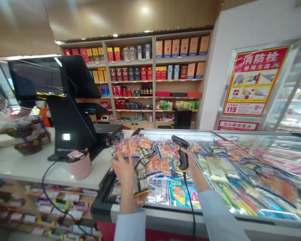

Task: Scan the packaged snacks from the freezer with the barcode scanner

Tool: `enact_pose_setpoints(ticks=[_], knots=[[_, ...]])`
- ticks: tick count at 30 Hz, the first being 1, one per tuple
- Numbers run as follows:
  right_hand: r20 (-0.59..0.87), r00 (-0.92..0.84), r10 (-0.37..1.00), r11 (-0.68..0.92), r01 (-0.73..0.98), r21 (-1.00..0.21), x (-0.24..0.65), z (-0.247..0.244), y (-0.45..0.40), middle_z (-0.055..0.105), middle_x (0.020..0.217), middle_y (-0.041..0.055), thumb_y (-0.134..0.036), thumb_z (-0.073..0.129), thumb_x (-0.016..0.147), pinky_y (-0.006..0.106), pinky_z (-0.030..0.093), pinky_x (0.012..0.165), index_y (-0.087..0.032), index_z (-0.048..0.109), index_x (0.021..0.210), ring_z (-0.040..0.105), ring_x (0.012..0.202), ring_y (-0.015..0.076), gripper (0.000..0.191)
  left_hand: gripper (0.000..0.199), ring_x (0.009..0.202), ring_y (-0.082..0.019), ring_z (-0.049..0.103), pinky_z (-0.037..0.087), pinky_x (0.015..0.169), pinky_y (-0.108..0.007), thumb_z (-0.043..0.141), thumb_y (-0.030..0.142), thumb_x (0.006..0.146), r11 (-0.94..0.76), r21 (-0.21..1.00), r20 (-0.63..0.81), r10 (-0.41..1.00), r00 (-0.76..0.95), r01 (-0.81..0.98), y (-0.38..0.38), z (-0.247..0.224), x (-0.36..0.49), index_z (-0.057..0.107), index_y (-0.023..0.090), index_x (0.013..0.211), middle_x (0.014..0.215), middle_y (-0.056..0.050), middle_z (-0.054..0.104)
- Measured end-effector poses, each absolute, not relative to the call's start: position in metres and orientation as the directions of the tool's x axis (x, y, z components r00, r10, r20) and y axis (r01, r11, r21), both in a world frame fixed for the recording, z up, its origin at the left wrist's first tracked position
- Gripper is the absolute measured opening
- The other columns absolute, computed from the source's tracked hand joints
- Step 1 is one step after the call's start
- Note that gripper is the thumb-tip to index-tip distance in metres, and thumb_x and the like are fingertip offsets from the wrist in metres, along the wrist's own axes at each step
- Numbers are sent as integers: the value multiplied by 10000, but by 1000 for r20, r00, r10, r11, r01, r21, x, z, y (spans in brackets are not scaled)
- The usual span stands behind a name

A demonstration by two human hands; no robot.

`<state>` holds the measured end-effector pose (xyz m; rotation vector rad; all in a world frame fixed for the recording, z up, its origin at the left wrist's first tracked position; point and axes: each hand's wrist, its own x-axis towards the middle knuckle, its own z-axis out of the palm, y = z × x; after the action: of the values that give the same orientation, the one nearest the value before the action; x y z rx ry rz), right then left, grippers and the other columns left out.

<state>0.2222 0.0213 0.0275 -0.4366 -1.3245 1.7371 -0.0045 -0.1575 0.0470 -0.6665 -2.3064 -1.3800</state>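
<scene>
My right hand (187,157) is wrapped round the handle of a black barcode scanner (182,147) with yellow trim, its cable hanging down over the freezer's front edge. To its left, my left hand (122,167) has its fingers on a clear packet of orange-red food (126,148). More shiny packets (154,165) lie heaped between my hands on top of the freezer. Beneath them, a blue and yellow package (178,192) shows.
A white counter (15,167) at left bears a black checkout terminal (72,124), a pink cup (79,165) and jars in bags. A person's arm shows at far left. The chest freezer (253,219) stretches right. Stocked shelves (154,80) stand behind.
</scene>
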Motion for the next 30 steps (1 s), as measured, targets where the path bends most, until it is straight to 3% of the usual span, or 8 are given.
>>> enact_pose_setpoints(ticks=[3,5,11,19,25,30], knots=[[139,-589,796,-201,-475,-857,216,7,23,507,477,-22,-516,699,638,214,371,350,-197,539,582,490,404,113,361,358,1148,-340,514,425,957,-490,514,316,867,563,553,616,221,-756,615,-160,40,-1,584,121,1160,1289,-222,486],[124,-585,802,-233,-497,-836,214,-2,25,505,480,-29,-497,714,638,212,374,351,-198,542,595,496,407,114,347,359,1120,-324,529,429,953,-475,490,321,884,568,524,615,263,-743,635,-159,35,-3,572,120,1169,1255,-209,508],[137,-600,788,-256,-522,-813,216,-7,28,541,500,-29,-408,703,699,214,409,376,-205,559,653,531,427,117,254,338,1113,-316,538,436,960,-473,495,320,882,524,554,633,240,-736,647,-153,27,-9,579,104,1127,1233,-196,522],[61,-595,801,-298,-485,-822,217,-4,25,542,485,-15,-437,690,699,220,394,371,-202,551,627,528,425,129,282,320,1123,-320,545,446,977,-464,515,335,877,480,581,634,239,-735,657,-154,25,-10,582,103,1088,1207,-189,532],[34,-533,846,-305,-534,-788,217,-3,26,521,480,-28,-446,675,667,211,376,361,-205,530,613,497,400,115,286,472,1122,-315,539,438,979,-465,561,381,848,429,560,676,259,-690,709,-157,26,-15,508,92,1218,1175,-188,542],[91,-528,844,-252,-541,-803,228,4,26,478,449,-24,-501,646,665,207,368,359,-205,501,581,477,392,110,340,555,1123,-350,532,434,962,-477,592,424,819,500,549,622,291,-727,670,-160,24,-15,510,59,1231,1220,-225,539]])
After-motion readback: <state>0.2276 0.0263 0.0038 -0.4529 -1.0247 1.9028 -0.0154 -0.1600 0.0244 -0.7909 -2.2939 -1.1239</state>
